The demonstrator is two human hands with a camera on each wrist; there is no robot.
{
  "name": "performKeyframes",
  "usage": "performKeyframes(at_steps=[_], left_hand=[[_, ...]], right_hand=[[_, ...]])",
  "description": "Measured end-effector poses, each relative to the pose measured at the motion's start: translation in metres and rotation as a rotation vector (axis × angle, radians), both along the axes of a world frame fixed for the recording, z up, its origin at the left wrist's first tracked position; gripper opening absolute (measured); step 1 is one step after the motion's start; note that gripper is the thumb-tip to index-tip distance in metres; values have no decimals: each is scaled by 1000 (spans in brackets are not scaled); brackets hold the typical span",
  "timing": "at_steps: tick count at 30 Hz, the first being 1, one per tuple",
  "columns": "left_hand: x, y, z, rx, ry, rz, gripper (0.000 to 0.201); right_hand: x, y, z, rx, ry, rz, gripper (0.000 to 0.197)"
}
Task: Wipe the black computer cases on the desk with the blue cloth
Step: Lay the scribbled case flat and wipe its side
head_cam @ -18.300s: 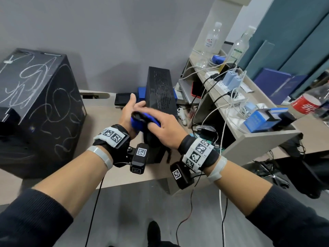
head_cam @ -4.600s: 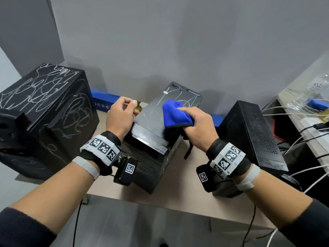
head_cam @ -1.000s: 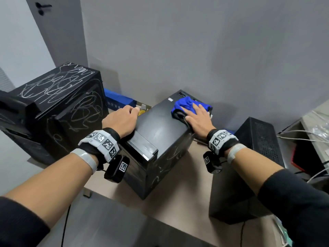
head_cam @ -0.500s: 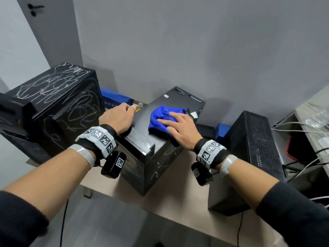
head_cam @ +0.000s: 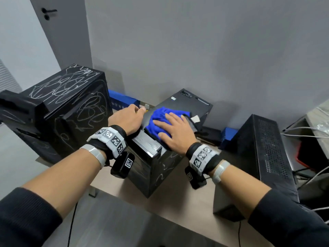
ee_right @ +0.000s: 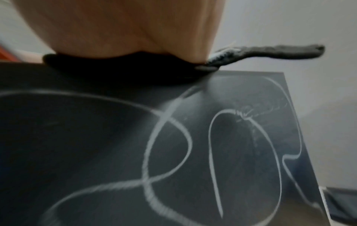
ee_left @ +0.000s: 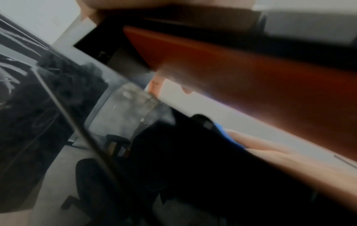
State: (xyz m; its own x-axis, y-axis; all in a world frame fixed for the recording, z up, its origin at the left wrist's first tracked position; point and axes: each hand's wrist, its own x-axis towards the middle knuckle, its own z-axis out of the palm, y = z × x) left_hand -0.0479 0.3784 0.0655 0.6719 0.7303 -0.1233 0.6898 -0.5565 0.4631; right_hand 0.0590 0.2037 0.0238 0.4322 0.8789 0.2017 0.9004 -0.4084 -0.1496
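A black computer case (head_cam: 187, 102) lies on the desk (head_cam: 179, 205), its top free of marks and its right side (ee_right: 193, 152) covered in white scribbles. The blue cloth (head_cam: 157, 120) lies on its top. My right hand (head_cam: 173, 130) presses flat on the cloth with straight fingers. My left hand (head_cam: 128, 118) holds the case's left edge, fingers curled over it. A big scribbled black case (head_cam: 62, 107) stands to the left, and a perforated black case (head_cam: 265, 148) to the right. The left wrist view is blurred and shows the right hand's fingers (ee_left: 260, 146).
Blue boxes (head_cam: 122, 100) (head_cam: 229, 134) lie against the grey wall behind the cases. A side shelf with white cables (head_cam: 306, 130) stands at the far right. A door (head_cam: 58, 32) is at the upper left. The desk's front edge runs below my forearms.
My right hand has drawn the blue cloth from the far end of the middle case's top toward the near end. The left hand has stayed on the left edge.
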Motion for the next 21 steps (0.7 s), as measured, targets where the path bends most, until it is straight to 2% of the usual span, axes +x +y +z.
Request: performKeyframes(at_steps=[3, 5, 7, 9, 12, 15, 17, 19, 21], left_hand=[[-1, 3, -3, -20, 6, -11, 52], [-2, 6, -4, -20, 11, -28, 56], [-3, 7, -4, -22, 1, -36, 58], [-3, 5, -2, -14, -22, -38, 58], [-4, 1, 1, -25, -72, -25, 62], [-3, 1, 1, -30, -84, -58, 82], [-3, 5, -2, -10, -73, -99, 92], [-4, 7, -4, -2, -63, -117, 95], [-5, 8, -3, -11, -60, -113, 98]], right_hand=[[-18, -31, -14, 170, 112, 165, 45], [-4, -45, -16, 178, 95, 212, 41], [25, -44, -12, 159, 70, 137, 45], [48, -33, -2, 96, 58, -18, 57], [32, -7, 3, -30, 8, -138, 69], [-14, -2, 0, 9, -13, -7, 58], [-24, -18, -6, 33, 22, 121, 50], [-5, -30, -4, 24, 53, 201, 47], [28, -29, 3, -18, 43, 167, 53]])
